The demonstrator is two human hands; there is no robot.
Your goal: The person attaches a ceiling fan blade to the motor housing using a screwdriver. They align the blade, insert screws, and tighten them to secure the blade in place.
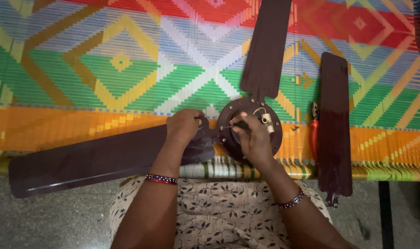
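Bare forearms with beaded wristbands and a leaf-printed garment, lower centre of the frame.

The left hand [184, 125] has a red-edged dark bead bangle with pale dots at its wrist; the right hand [254, 138] has a single strand of dark, glossy beads. No sleeves reach the forearms. The cream cloth garment [219, 216] at the bottom edge carries a dark leaf-and-vine print.

Woven multicoloured cot [81, 69], fan motor [249, 129], loose blade [333, 124], red pliers [314, 133]

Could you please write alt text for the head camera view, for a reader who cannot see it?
A person's left hand steadies a dark brown ceiling fan blade while the right hand works a slim tool at the fan's motor hub. A loose blade and red-handled pliers lie on a colourful woven mat.
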